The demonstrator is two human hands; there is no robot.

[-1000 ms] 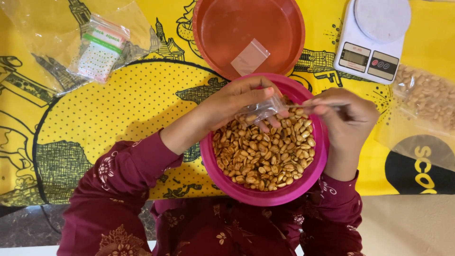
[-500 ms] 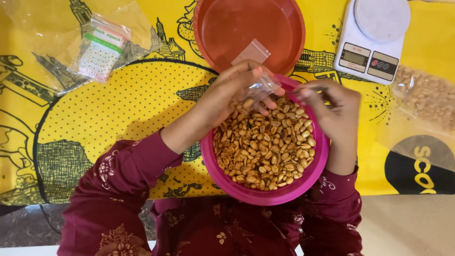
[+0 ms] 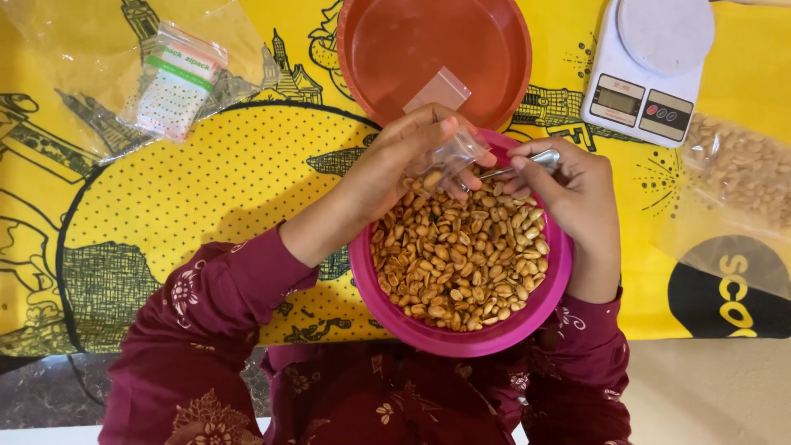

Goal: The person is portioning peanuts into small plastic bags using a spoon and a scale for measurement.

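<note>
A pink bowl [image 3: 527, 317] full of roasted peanuts [image 3: 461, 264] sits right in front of me. My left hand [image 3: 404, 161] holds a small clear plastic pouch [image 3: 453, 155] over the far rim of the bowl, with a few peanuts inside it. My right hand [image 3: 568, 194] grips a metal spoon [image 3: 527, 162] whose tip points into the mouth of the pouch. Both hands hover just above the peanuts.
An orange-red bowl [image 3: 395, 49] behind the pink one holds one small empty clear pouch [image 3: 437, 89]. A white kitchen scale [image 3: 651, 66] stands at the back right, a clear bag of peanuts [image 3: 737, 173] to the right, a pack of small zip pouches [image 3: 173, 86] at the back left, all on a yellow printed cloth [image 3: 214, 173].
My left hand with the pouch has shifted slightly toward the far rim of the bowl. My right hand has brought the spoon up to the pouch's opening.
</note>
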